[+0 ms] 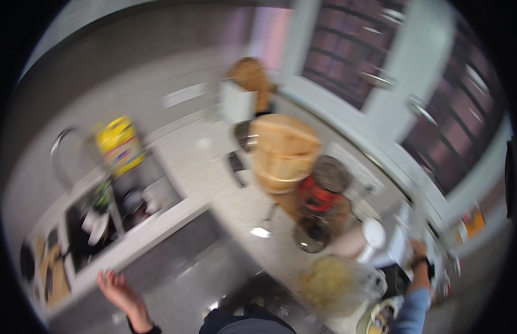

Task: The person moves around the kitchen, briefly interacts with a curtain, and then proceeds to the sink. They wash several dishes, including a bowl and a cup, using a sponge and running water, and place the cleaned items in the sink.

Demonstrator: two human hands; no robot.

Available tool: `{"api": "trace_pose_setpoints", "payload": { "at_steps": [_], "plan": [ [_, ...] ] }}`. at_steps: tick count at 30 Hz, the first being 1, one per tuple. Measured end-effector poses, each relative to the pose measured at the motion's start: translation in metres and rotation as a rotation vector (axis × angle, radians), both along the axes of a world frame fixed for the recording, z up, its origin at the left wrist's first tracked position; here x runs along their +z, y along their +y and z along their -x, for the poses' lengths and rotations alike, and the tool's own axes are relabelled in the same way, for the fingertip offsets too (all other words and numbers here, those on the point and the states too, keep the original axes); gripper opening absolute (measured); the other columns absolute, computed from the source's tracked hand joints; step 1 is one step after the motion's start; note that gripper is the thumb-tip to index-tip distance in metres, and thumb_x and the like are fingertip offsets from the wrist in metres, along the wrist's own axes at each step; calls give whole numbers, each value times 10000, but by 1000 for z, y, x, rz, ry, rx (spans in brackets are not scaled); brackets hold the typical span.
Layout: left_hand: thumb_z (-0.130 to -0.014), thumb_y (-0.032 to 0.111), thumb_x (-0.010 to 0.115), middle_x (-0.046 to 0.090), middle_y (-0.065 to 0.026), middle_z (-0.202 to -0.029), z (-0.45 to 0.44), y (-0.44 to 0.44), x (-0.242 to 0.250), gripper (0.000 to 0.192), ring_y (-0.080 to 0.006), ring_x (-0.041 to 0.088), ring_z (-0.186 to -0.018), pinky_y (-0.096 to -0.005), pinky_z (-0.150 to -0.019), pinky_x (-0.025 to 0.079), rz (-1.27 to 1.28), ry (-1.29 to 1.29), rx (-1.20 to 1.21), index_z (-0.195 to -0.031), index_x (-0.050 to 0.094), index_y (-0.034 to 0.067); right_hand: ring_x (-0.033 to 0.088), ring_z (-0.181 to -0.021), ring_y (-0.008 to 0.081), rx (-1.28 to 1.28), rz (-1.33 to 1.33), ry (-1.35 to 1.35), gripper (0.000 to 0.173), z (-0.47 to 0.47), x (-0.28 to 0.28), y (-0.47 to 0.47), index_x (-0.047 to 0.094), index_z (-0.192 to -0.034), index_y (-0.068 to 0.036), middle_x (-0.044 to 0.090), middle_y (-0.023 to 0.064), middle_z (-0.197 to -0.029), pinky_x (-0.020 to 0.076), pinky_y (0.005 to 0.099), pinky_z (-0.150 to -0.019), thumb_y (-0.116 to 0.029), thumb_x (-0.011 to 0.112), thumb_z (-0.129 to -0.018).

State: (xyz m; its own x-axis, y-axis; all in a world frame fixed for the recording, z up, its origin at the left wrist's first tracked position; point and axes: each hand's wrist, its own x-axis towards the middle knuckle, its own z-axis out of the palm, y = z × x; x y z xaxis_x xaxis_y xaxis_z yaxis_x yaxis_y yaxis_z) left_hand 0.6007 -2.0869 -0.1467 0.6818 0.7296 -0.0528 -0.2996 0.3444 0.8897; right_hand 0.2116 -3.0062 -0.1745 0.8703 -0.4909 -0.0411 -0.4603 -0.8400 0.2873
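My left hand (pixel 120 294) hovers over the floor just in front of the counter's sink edge. Its fingers are loosely bent and nothing is in it. At the far right, my right hand (pixel 417 250) reaches to the back of the counter beside a white box-like thing (pixel 394 246). Blur hides what its fingers touch or hold. Near that arm lie a clear plastic bag of pale yellow pieces (pixel 329 282) and a white pitcher-like container (pixel 369 238). Below the forearm stands a pale green-rimmed container (pixel 362 321) with mixed items inside.
A double sink (pixel 120 208) holds dishes, with a faucet (pixel 58 146) and a yellow jug (pixel 120 146) behind it. On the counter stand a wooden bucket (pixel 283 154), a glass lid (pixel 311 234), a red object (pixel 319 196) and a black-handled cleaver (pixel 236 169). Windows (pixel 350 50) line the wall.
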Motion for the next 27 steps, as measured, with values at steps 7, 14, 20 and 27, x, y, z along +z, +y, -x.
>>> {"api": "trace_pose_setpoints", "payload": {
  "at_steps": [7, 14, 20, 27],
  "plan": [
    [-856, 76, 534, 536, 2, -858, 44, -62, 48, 252, -90, 511, -797, -243, -725, 422, 21, -177, -191, -1107, 530, 93, 574, -1044, 263, -351, 31, -345, 273, -99, -8, 44, 602, -1117, -109, 597, 120, -1155, 399, 440, -968, -133, 509, -861],
    [-844, 90, 597, 607, -87, -734, 67, -92, 141, 80, -220, 560, -769, -341, -749, 438, 67, -562, -918, -808, 610, 19, 559, -987, 262, -146, 42, -695, 211, -182, 45, 267, 588, -1068, -80, 584, 122, -1086, 410, 425, -920, -142, 517, -879],
    [-841, 156, 628, 601, -94, -764, 85, -23, 192, 154, -212, 568, -746, -319, -697, 444, 216, -960, -1039, -832, 632, 3, 547, -938, 262, 42, 39, -994, 171, -213, 72, 445, 576, -1026, -56, 573, 123, -1026, 420, 412, -879, -150, 524, -893],
    [-838, 234, 665, 594, -104, -799, 106, 119, 184, 250, -203, 576, -719, -292, -636, 452, 317, -1128, -865, -859, 659, -15, 532, -881, 262, 221, -121, -1226, 150, -256, 85, 670, 563, -977, -28, 560, 125, -957, 432, 396, -831, -159, 533, -911]
  ]
}}
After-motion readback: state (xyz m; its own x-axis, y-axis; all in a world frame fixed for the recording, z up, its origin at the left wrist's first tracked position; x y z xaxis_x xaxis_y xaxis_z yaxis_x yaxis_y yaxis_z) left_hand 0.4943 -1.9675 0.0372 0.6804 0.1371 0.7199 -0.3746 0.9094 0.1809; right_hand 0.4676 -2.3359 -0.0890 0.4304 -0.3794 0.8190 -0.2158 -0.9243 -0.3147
